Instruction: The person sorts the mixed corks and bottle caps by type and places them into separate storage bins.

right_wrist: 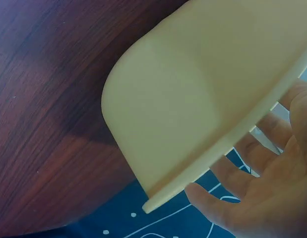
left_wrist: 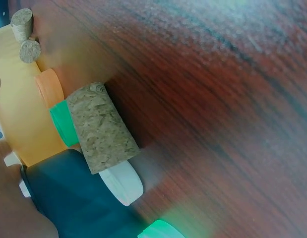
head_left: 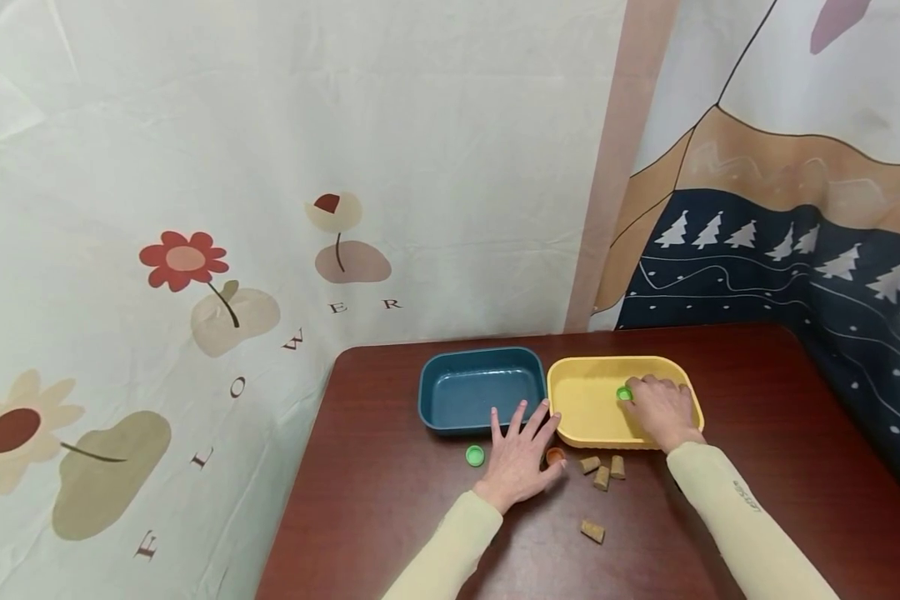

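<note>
My right hand [head_left: 660,408] reaches over the near rim of the yellow bin [head_left: 585,392] and pinches a green bottle cap [head_left: 625,393] at its thumb and fingertips, inside the bin. In the right wrist view its fingertips are hidden behind the bin wall. My left hand [head_left: 516,461], fingers spread, hovers over the table before the blue bin [head_left: 483,392]. An orange cap [head_left: 555,456] shows between its thumb and forefinger. Below it, the left wrist view shows a cork [left_wrist: 103,129], a white cap [left_wrist: 123,183] and a green cap [left_wrist: 65,124].
Another green cap [head_left: 475,456] lies left of the left hand. Several corks [head_left: 602,477] lie in front of the yellow bin, with one cork [head_left: 592,531] nearer me. Both bins stand side by side on the brown table [head_left: 360,500], with a printed cloth [head_left: 457,167] behind.
</note>
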Available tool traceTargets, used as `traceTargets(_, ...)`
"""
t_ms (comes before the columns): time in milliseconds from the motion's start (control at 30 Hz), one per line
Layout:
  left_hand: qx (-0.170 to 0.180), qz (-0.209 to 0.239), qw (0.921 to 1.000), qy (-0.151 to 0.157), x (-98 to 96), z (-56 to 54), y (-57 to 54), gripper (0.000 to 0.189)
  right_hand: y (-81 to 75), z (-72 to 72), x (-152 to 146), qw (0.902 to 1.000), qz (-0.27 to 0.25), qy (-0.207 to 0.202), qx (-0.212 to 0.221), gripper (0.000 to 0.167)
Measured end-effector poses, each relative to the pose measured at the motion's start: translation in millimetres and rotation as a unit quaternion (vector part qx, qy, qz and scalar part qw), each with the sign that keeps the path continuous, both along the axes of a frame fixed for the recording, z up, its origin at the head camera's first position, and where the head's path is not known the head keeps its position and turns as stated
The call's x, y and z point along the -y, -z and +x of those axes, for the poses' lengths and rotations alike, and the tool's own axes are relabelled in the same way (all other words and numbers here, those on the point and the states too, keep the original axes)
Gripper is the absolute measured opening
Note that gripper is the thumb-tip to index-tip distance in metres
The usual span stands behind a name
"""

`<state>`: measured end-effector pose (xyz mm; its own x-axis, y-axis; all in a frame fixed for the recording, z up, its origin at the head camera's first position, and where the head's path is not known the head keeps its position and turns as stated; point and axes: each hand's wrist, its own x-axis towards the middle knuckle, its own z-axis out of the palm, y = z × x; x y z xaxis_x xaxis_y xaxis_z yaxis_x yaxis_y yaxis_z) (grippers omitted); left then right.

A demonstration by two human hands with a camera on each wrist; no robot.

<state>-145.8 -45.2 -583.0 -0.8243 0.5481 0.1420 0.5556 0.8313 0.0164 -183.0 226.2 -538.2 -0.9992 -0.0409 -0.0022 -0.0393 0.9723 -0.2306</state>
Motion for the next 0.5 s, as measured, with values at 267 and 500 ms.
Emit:
traceTargets(267,0.003,0.003,1.0000,0.002,-0.1,1.0,-1.3,0.074,8.4,-1.4,-1.0,0.9997,0.012,-0.003,0.023,0.025)
traceTargets(500,-0.001,0.004,1.0000,0.001,-0.2,0.5,-1.2,0.074,9.8,0.6,-4.5,0.9999,0.009,-0.004,0.008,0.041)
